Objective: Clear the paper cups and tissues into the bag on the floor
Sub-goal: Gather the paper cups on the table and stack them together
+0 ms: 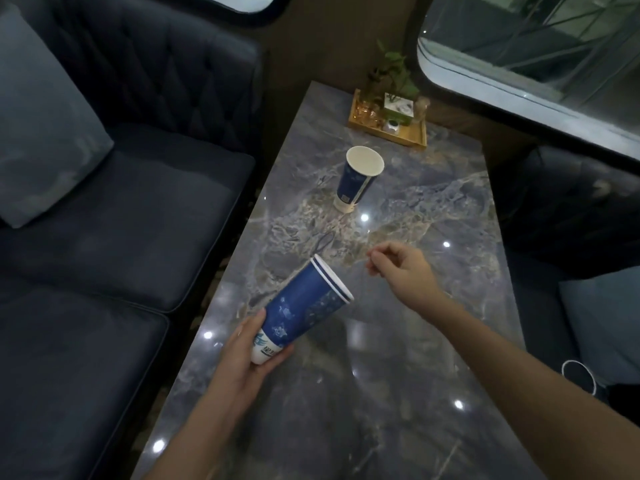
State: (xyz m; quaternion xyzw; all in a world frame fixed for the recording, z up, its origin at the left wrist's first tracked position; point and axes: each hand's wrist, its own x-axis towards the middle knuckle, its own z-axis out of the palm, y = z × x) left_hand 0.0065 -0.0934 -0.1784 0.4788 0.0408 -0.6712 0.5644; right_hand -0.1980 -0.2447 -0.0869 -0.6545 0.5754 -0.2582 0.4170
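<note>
A blue paper cup (pixel 304 310) with a white base is held tilted above the near-left part of the marble table (pixel 398 393), its mouth pointing up and to the right. My left hand (pixel 249 362) grips it around the base. A second blue paper cup (pixel 358 180) stands upright and empty farther back on the table. My right hand (pixel 398 268) hovers over the table's middle, right of the held cup, fingers curled with thumb and forefinger pinched together; nothing clear shows between them. No tissues and no bag are in view.
A golden tray (pixel 412 138) with a small plant and a white box sits at the table's far end. A dark sofa (pixel 121 237) with a grey cushion (pixel 41 126) runs along the left. Another seat with a cushion (pixel 602 323) lies to the right, under a window.
</note>
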